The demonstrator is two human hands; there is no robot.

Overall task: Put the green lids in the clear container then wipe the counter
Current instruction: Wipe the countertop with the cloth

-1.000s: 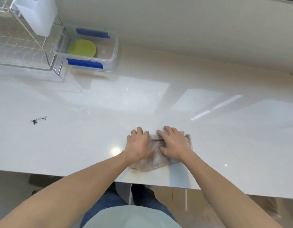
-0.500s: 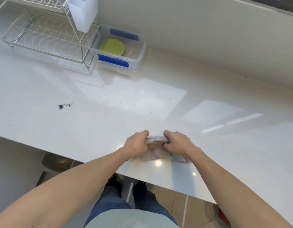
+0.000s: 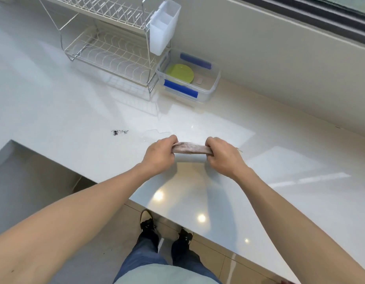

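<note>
A green lid [image 3: 180, 73] lies flat inside the clear container [image 3: 210, 91], which has blue clips and stands against the wall at the back. A pinkish-grey cloth [image 3: 190, 150] is gathered into a narrow roll and stretched between my hands just above the white counter [image 3: 75, 111]. My left hand [image 3: 159, 155] is closed around its left end and my right hand [image 3: 223, 156] grips its right end. A small patch of dark crumbs [image 3: 119, 132] sits on the counter to the left of my hands.
A two-tier wire dish rack [image 3: 107, 44] with a white plastic cutlery holder [image 3: 163, 25] stands at the back left, touching the container. The counter's front edge runs diagonally below my forearms. A dark window frame [image 3: 321, 15] tops the wall.
My hands went from pressing the cloth flat on the counter to bunching it and lifting it, stretched between two fists. The view swung left, bringing the rack and crumbs nearer centre.
</note>
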